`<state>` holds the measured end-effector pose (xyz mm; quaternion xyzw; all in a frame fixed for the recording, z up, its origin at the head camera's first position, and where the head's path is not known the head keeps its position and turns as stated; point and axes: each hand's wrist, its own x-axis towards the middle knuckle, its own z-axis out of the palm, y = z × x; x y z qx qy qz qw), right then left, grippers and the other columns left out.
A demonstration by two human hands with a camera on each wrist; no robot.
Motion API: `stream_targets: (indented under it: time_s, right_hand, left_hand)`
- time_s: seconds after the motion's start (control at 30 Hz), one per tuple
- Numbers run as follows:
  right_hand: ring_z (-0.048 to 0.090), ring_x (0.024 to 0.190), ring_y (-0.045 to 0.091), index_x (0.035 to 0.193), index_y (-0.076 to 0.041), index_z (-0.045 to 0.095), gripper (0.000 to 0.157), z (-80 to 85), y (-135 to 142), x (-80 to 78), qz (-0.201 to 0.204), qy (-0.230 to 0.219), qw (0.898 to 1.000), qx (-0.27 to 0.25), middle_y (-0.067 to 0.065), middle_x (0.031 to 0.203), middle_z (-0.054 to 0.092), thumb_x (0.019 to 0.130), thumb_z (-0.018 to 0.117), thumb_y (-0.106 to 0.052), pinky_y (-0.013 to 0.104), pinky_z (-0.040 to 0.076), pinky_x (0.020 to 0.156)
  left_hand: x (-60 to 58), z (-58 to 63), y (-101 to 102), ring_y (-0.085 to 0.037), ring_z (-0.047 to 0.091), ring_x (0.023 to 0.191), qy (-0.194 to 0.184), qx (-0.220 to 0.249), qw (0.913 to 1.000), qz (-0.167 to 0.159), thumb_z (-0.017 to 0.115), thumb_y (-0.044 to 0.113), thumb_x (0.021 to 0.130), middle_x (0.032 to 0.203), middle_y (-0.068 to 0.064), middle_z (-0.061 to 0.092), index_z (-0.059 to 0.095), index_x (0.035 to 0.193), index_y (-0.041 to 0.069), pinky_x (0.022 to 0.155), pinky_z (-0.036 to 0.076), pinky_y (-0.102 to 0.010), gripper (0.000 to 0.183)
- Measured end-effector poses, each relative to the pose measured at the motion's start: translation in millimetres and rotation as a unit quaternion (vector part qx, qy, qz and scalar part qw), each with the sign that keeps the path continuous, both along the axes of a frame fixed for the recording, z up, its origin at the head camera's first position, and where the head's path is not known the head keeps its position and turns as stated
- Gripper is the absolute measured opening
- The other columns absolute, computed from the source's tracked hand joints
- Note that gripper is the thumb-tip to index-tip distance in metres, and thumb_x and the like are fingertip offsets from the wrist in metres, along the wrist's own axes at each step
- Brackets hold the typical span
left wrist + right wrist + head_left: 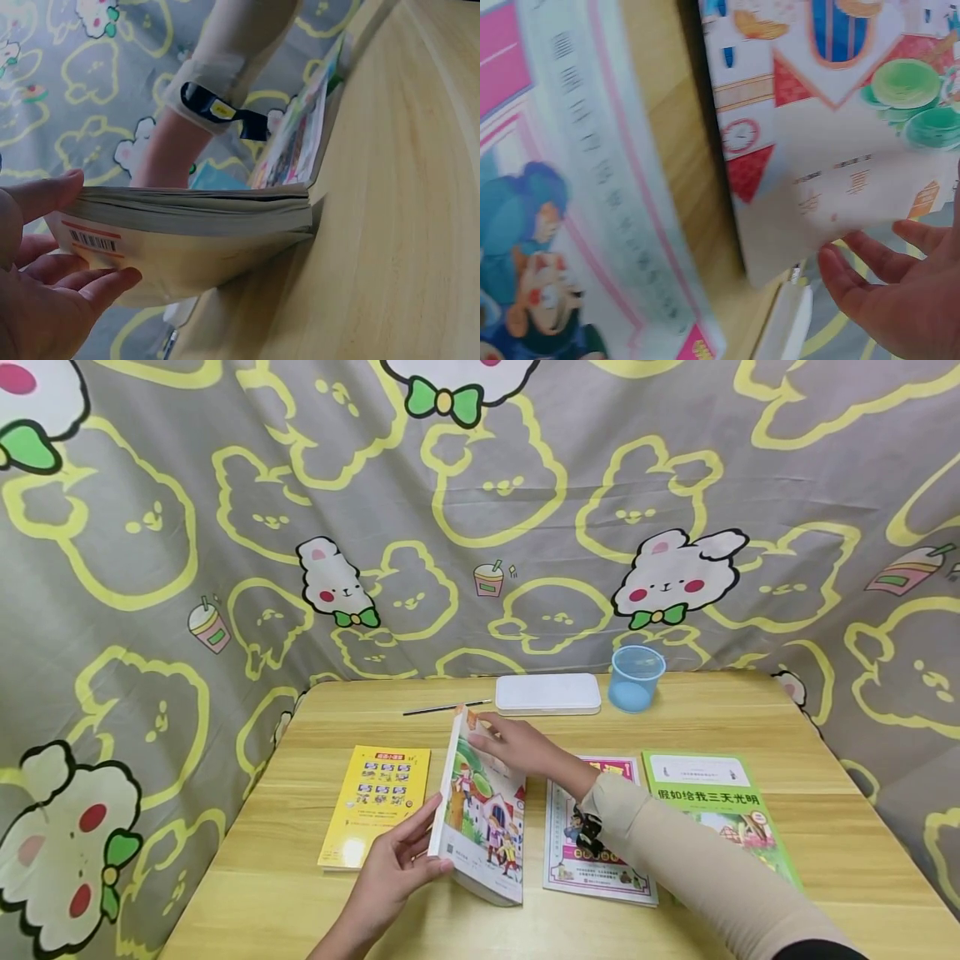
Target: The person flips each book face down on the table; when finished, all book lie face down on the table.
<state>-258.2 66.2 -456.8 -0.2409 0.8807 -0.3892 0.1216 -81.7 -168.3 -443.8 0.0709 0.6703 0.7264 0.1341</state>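
A thick paperback book (483, 814) with a colourful cover of children and a red-roofed house stands on edge on the table, tilted. My left hand (401, 864) grips it at the lower spine corner. In the left wrist view, that thumb lies over the page edges and the fingers touch the back cover, beside a barcode (94, 241). My right hand (517, 745) holds the top of the book; in the right wrist view, its fingertips (832, 264) are at the cover's edge. Right of it lies a pink-bordered book (555, 860), partly under my right forearm.
A yellow book (375, 806) lies at left and a green book (720, 797) at right, partly covered by my sleeve (697, 856). Along the back are a thin dark pen (446, 707), a white case (547, 692) and a blue cup (636, 681). A patterned curtain (525, 510) hangs behind.
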Motion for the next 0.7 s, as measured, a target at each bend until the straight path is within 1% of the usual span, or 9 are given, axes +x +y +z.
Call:
stream_targets:
  time_s: [0.07,0.13,0.27,0.4,0.5,0.63,0.7]
  right_hand:
    - [0.060,0.130,0.036,0.164,-0.017,0.028,0.078,5.8,-1.4,0.5,0.007,-0.008,1.000,-0.011,0.019,0.147,0.057,0.104,0.043,-0.064,0.052,0.052,0.104]
    - [0.057,0.133,0.038,0.165,-0.017,0.023,0.082,11.5,-2.4,0.5,0.014,-0.015,1.000,-0.021,0.021,0.149,0.054,0.103,0.043,-0.067,0.054,0.051,0.105]
    - [0.053,0.137,0.041,0.166,-0.017,0.019,0.092,21.0,-3.1,-0.1,0.031,-0.045,0.997,-0.061,0.024,0.155,0.046,0.098,0.052,-0.070,0.057,0.049,0.107]
    - [0.048,0.141,0.044,0.166,-0.020,0.016,0.097,25.8,-3.0,-0.2,0.047,-0.090,0.988,-0.112,0.026,0.161,0.036,0.094,0.065,-0.063,0.057,0.047,0.110]
    - [0.040,0.147,0.042,0.167,-0.023,0.014,0.098,27.6,-4.3,0.3,0.049,-0.111,0.984,-0.132,0.025,0.164,0.031,0.093,0.071,-0.056,0.057,0.046,0.111]
    - [0.033,0.151,0.041,0.167,-0.021,0.014,0.099,26.6,-7.6,-1.2,0.051,-0.132,0.977,-0.157,0.024,0.164,0.031,0.093,0.073,-0.051,0.060,0.049,0.107]
    - [0.033,0.151,0.042,0.167,-0.021,0.013,0.098,26.8,-9.3,-1.0,0.053,-0.148,0.972,-0.174,0.024,0.165,0.029,0.093,0.073,-0.047,0.062,0.050,0.105]
  left_hand:
    - [0.2,0.7,0.9,-0.036,0.049,0.140,0.003,-0.006,1.0000,0.000,0.080,-0.003,0.084,0.164,-0.024,0.031,0.035,0.159,0.001,0.104,0.052,-0.032,0.088]
    - [0.4,1.7,1.9,-0.034,0.049,0.140,0.003,-0.014,0.9999,0.002,0.081,-0.003,0.083,0.164,-0.023,0.033,0.037,0.158,0.002,0.105,0.051,-0.032,0.088]
    - [1.4,4.9,2.5,-0.036,0.049,0.140,0.011,-0.033,0.9994,-0.002,0.082,-0.001,0.083,0.162,-0.022,0.037,0.039,0.158,0.005,0.106,0.051,-0.031,0.086]
    - [2.5,8.1,1.6,-0.039,0.044,0.143,0.028,-0.048,0.9984,-0.008,0.081,0.001,0.085,0.162,-0.020,0.037,0.040,0.158,0.006,0.107,0.049,-0.029,0.084]
    - [2.8,9.5,0.6,-0.037,0.040,0.146,0.036,-0.053,0.9979,-0.009,0.081,0.002,0.086,0.165,-0.015,0.034,0.042,0.157,0.006,0.107,0.049,-0.029,0.082]
    - [3.4,10.4,-1.8,-0.033,0.040,0.146,0.047,-0.057,0.9972,-0.011,0.081,0.002,0.086,0.165,-0.011,0.033,0.042,0.157,0.005,0.107,0.049,-0.030,0.081]
    - [3.8,11.2,-3.1,-0.029,0.040,0.146,0.054,-0.062,0.9966,-0.011,0.081,0.002,0.086,0.165,-0.010,0.034,0.043,0.156,0.005,0.107,0.049,-0.031,0.080]
